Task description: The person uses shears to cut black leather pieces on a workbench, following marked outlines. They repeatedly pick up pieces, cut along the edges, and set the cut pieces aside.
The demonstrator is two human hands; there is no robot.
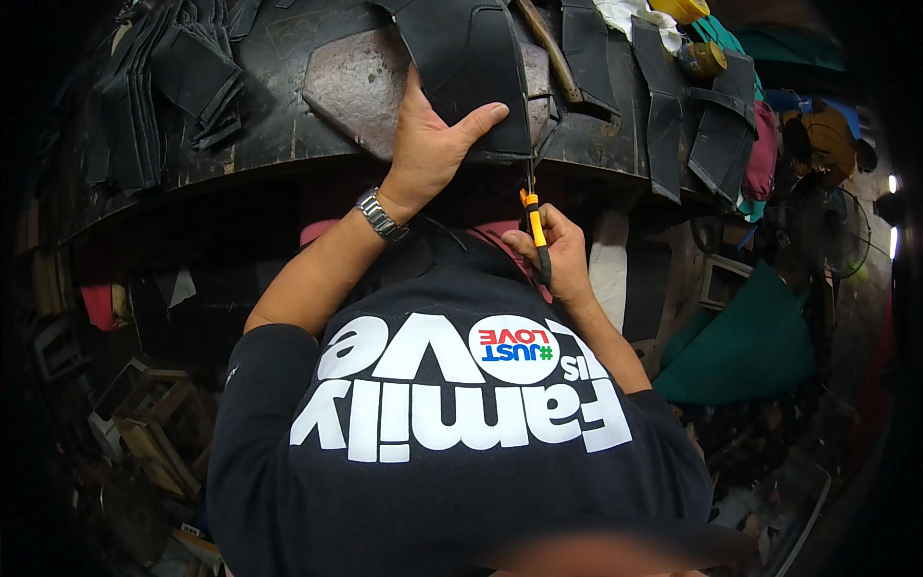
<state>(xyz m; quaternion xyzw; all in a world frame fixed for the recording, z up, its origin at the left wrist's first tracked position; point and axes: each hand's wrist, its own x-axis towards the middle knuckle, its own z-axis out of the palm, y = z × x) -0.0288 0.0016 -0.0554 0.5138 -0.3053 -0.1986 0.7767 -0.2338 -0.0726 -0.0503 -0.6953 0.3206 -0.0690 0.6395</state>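
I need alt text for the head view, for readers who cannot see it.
A person's left hand grips a black panel at the edge of a dark workbench, while the right hand holds yellow-and-black scissors, blades at the panel's right edge. Stacked black pieces lie on the left.

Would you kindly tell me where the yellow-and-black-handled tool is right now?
In the head view, the tool is in the right hand, right of centre, its tip near the lower right corner of the black piece.
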